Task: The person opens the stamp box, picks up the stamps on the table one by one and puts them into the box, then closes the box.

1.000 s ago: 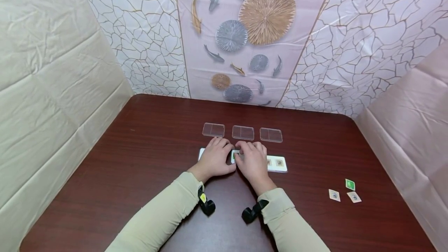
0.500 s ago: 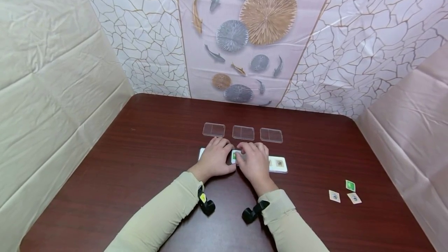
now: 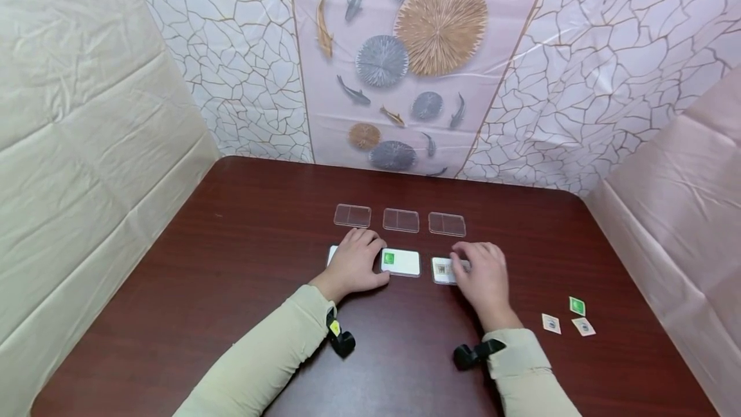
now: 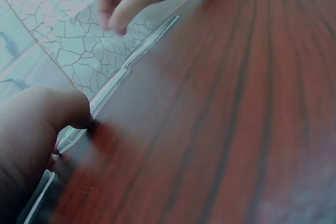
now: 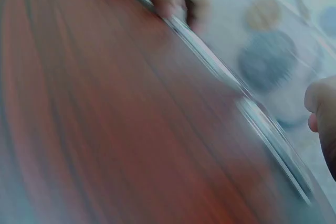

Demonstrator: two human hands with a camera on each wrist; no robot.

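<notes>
A flat white case (image 3: 408,264) with a small green square card (image 3: 390,259) at its left side lies in the middle of the row. My left hand (image 3: 356,259) holds its left end, thumb at the near corner and fingers at the far corner; in the left wrist view the thumb (image 4: 76,108) meets the case's edge. Under that hand, another white case (image 3: 332,254) is mostly hidden. My right hand (image 3: 483,275) hovers over the right-hand white case (image 3: 442,278), which bears small pictured squares, fingers loosely bent and holding nothing.
Three clear plastic lids (image 3: 352,215) lie in a row behind the cases. Three small square cards, one of them a green card (image 3: 577,305), lie at the right of the brown table (image 3: 191,262). Fabric-covered walls stand at the back and sides.
My right hand has left the middle case and moved right, over the right-hand case, uncovering the middle one. My left hand stays in place.
</notes>
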